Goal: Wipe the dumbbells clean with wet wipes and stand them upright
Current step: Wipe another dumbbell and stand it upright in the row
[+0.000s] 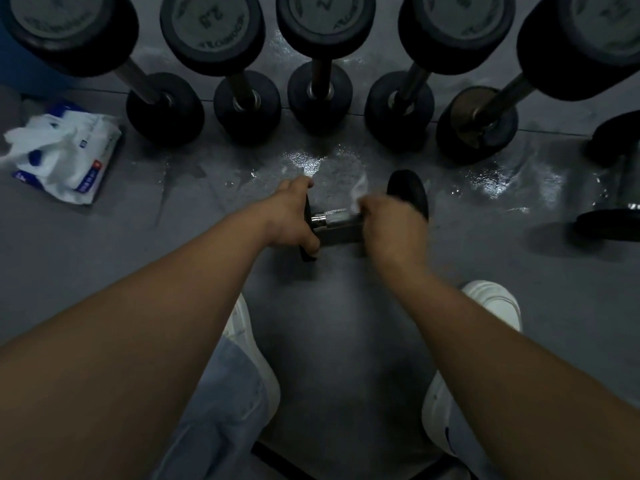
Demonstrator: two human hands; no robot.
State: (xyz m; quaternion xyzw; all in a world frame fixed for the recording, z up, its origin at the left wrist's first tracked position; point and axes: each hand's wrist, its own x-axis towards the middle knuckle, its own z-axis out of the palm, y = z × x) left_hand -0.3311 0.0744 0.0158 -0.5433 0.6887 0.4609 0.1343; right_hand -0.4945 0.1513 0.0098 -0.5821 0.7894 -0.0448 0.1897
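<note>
Dumbbell (334, 221) lay sideways on floor (346, 323) betw. the feet. Left hand (289, 216) gripped its left head, prob. to stop it rolling; right hand (391, 220) held a wet wipe (358, 195) round the handle. Upright dumbbells (318, 95) crowded close behind, wipe pack (62, 157) sat left, another lying dumbbell (609, 218) right.

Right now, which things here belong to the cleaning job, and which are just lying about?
Job: centre dumbbell, gripped by the left hand; wet wipe in the right hand, on its handle; wipes pack; five upright dumbbells; another dumbbell lying at the right edge.
Not part of it: white shoes; blue object, top left; wet patches.
</note>
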